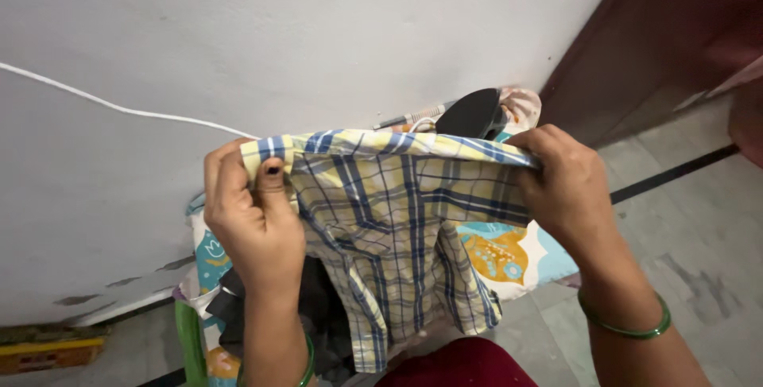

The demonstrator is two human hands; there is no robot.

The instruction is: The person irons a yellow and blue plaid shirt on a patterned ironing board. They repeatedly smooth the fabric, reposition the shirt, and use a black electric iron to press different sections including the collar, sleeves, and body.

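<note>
Both hands hold a yellow and blue checked shirt (405, 220) up by its top edge: the left hand (253, 212) and the right hand (566, 188) each have fingers pinching the cloth. The shirt hangs above a worktop with a patterned cover (509, 256), in front of a black iron (470, 114) by the white wall (278, 37). A yellow flat box (48, 353) lies on the floor, lower left.

Person's own body, head view. Both forearms were bare, with no sleeves in sight. The left hand (253, 210) had a dark-painted thumbnail, and a thin, glossy green bangle (307, 361) circled its wrist. The right hand (566, 188) wore a matching green bangle (628, 325) on its wrist. A dark red garment (461, 365) covered the lap at the lower edge.
</note>
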